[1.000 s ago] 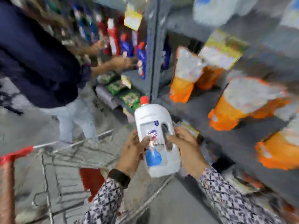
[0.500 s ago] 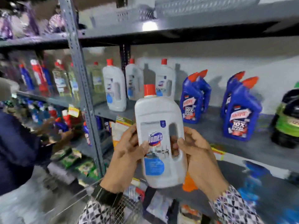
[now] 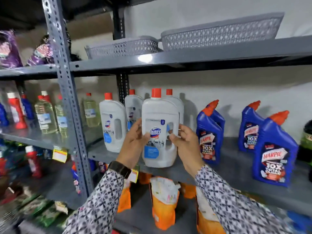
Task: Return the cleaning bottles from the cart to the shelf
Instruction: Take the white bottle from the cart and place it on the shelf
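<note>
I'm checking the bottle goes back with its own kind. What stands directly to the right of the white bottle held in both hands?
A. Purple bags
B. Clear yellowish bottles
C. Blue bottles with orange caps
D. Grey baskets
C: the blue bottles with orange caps stand on the same shelf just right of the white bottle, which the left hand and right hand grip.
</note>
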### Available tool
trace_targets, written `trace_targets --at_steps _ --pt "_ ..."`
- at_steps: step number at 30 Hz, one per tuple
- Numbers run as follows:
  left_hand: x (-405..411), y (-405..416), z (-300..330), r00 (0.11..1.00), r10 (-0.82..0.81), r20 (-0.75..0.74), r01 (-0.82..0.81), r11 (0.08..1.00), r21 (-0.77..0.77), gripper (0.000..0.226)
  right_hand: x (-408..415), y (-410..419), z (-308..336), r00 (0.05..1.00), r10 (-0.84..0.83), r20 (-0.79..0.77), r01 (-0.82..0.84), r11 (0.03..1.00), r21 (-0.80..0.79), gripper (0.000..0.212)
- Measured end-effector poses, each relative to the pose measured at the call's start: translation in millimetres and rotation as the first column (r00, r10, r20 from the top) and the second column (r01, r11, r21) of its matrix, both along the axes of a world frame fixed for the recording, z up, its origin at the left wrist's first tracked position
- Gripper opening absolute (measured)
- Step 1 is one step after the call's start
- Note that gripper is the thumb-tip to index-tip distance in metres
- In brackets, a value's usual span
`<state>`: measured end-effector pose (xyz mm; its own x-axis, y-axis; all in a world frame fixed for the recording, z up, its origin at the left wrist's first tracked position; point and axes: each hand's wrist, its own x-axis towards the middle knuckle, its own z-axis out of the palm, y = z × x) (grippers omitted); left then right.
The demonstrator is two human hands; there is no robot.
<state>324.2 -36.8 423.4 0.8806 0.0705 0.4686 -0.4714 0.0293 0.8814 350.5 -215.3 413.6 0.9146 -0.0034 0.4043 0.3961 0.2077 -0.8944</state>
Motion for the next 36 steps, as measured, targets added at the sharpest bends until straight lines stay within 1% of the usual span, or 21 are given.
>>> trace_targets --at_steps 3,6,8,10,12,14,17,20,25,30,33,36 --pt "34 19 -4 1.0 -0.001 0.0 0.001 0.998 0.055 0.054 31 19 -8 0.998 -0.062 -0.004 0.062 0.997 -0.049 0.036" --pt "53 36 -16 0.999 -0.031 -0.012 0.032 0.998 0.052 0.056 42 28 -18 0.994 -0.109 0.02 0.11 0.99 -0.084 0.036" --pt "55 46 -21 0.999 -0.038 -0.03 0.04 0.995 0.091 0.055 44 24 -23 0.991 -0.128 0.035 0.131 0.985 -0.112 0.039" --pt "57 56 -31 0.994 -0.066 -0.085 0.083 0.975 0.208 0.059 47 20 -36 0.996 -0.089 0.02 0.091 0.971 -0.219 0.053" --pt "60 64 -41 0.99 -0.082 -0.118 0.116 0.94 0.32 0.064 45 17 -50 0.999 -0.037 -0.019 0.028 0.935 -0.354 0.069" --pt "65 68 -46 0.987 -0.076 -0.139 0.123 0.922 0.368 0.06 51 18 -58 0.996 -0.087 -0.026 0.066 0.89 -0.45 0.07" --pt "75 71 -43 0.986 -0.094 -0.138 0.145 0.895 0.422 0.057 57 24 -57 0.99 -0.144 -0.002 0.122 0.843 -0.524 0.063" --pt "83 77 -48 0.982 -0.104 -0.16 0.166 0.878 0.45 0.057 60 28 -58 0.985 -0.172 0.016 0.151 0.816 -0.558 0.059" --pt "88 84 -56 0.978 -0.111 -0.176 0.18 0.878 0.444 0.062 53 26 -63 0.977 -0.21 0.046 0.195 0.775 -0.601 0.055" --pt "92 84 -60 0.971 -0.124 -0.205 0.2 0.891 0.407 0.064 46 26 -61 0.976 -0.219 0.023 0.189 0.777 -0.601 0.059" --pt "91 79 -56 0.966 -0.132 -0.223 0.218 0.88 0.422 0.064 38 25 -59 0.971 -0.24 0.013 0.201 0.782 -0.59 0.061" --pt "87 76 -51 0.962 -0.133 -0.24 0.231 0.865 0.445 0.061 33 27 -56 0.965 -0.262 0.01 0.214 0.764 -0.609 0.063"
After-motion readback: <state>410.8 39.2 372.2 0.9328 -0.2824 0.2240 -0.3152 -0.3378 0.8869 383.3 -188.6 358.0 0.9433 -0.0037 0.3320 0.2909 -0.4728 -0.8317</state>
